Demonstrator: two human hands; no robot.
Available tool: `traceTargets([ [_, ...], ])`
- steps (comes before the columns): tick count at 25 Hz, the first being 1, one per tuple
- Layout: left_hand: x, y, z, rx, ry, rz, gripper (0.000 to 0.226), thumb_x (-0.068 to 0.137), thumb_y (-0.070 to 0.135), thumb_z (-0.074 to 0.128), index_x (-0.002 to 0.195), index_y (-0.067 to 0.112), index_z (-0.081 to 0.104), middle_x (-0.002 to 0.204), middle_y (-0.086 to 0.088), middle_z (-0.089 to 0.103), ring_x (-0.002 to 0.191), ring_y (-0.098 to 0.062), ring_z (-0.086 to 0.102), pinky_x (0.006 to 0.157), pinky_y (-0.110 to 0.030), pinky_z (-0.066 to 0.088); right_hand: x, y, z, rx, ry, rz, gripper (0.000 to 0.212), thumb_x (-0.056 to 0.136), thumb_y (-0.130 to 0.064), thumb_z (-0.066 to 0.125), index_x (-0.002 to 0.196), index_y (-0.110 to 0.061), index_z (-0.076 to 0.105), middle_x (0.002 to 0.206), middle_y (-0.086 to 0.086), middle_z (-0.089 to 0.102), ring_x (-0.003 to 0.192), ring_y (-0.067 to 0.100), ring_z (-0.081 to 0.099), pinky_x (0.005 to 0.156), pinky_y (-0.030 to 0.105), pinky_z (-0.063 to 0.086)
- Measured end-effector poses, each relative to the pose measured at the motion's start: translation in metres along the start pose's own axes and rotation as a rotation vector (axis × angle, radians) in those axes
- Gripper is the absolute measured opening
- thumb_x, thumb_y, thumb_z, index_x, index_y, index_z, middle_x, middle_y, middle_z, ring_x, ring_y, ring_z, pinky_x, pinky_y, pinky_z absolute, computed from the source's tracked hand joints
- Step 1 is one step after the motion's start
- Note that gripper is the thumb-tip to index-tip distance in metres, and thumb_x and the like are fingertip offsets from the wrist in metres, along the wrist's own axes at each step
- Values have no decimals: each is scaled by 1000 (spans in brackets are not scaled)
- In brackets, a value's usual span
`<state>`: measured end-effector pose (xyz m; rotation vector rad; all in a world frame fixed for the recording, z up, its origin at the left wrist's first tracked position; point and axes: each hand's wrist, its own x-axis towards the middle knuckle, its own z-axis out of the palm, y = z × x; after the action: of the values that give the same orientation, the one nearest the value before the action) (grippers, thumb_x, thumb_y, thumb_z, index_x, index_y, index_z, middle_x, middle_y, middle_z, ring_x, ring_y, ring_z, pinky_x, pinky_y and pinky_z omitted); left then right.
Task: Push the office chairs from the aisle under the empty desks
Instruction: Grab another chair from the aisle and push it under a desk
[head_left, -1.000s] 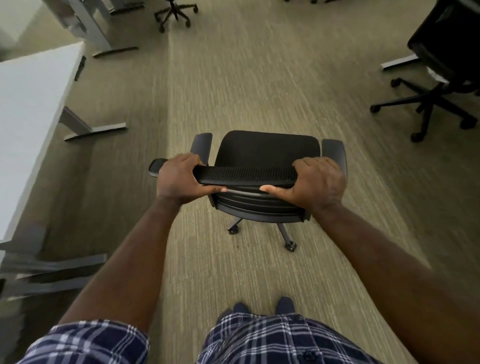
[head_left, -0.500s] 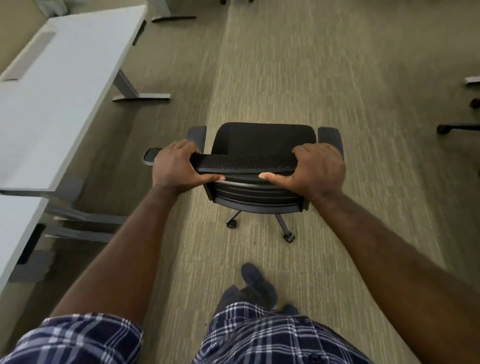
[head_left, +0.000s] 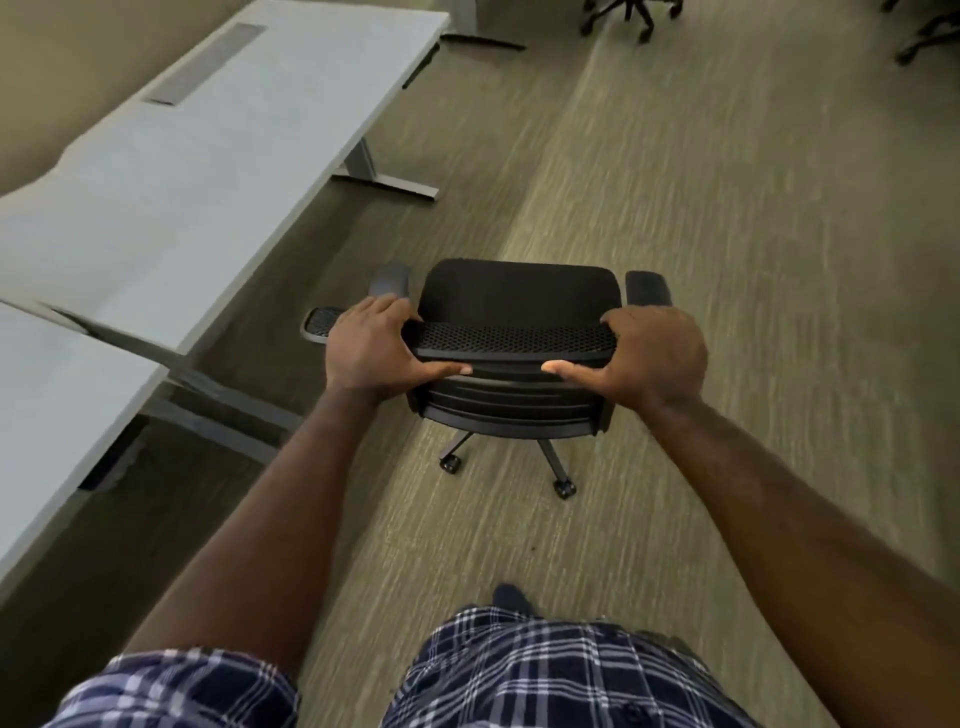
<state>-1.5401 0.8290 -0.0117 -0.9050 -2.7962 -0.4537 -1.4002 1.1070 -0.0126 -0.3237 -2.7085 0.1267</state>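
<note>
A black office chair with armrests stands on the carpeted aisle in front of me, seen from behind and above. My left hand grips the left end of its mesh backrest top. My right hand grips the right end. Both thumbs press against the back of the backrest. A long light-grey desk runs along the left, with open floor under it and its metal leg just ahead-left of the chair. A second grey desk lies nearer me at the left edge.
Another black chair's wheeled base shows at the top, and a further chair base at the top right corner. A beige wall borders the desks at the far left. Carpet stretches ahead and to the right.
The chair and I have rolled forward along the aisle. The left desks now sit closer and larger, and the chair seen at the right has dropped out of view. Both hands keep their grip.
</note>
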Motion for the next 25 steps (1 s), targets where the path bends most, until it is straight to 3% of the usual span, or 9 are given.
traceTargets([
  [3,13,-20,-2,1,39,-58,77,53,103,42,83,32,50,83,15,47,77,-6,42,69,-27,34,42,-9,16,39,-22,-63,91,61,-101,38,77,-16,66,66,-4,52,60,17,47,64,29,30],
  [7,30,-38,-2,35,72,-169,77,52,104,40,82,34,44,82,15,46,75,-8,43,68,-27,34,96,-14,41,70,-52,-155,93,59,-102,40,81,-16,68,70,1,61,64,23,58,62,28,33],
  [15,61,-49,1,126,129,-415,86,52,104,38,83,27,56,82,14,46,76,-9,44,66,-28,33,198,-19,85,177,-107,-393,90,59,-102,38,72,-17,63,66,1,57,61,24,55,58,31,36],
  [17,76,-42,6,164,152,-502,89,52,104,36,86,25,58,84,12,50,78,-10,46,67,-28,34,236,-13,96,200,-133,-477,90,59,-102,38,75,-16,61,68,1,56,63,23,54,60,32,39],
  [21,95,-36,13,213,180,-610,85,54,103,42,85,25,58,84,10,54,77,-11,46,67,-28,34,283,-13,112,206,-176,-594,90,59,-102,33,81,-18,56,74,-4,49,71,22,51,68,33,31],
  [25,112,-32,18,241,191,-691,82,57,98,49,90,24,61,86,9,55,79,-13,51,68,-29,35,325,-17,131,136,-218,-727,100,64,-102,21,96,-14,57,93,6,60,88,29,56,79,42,41],
])
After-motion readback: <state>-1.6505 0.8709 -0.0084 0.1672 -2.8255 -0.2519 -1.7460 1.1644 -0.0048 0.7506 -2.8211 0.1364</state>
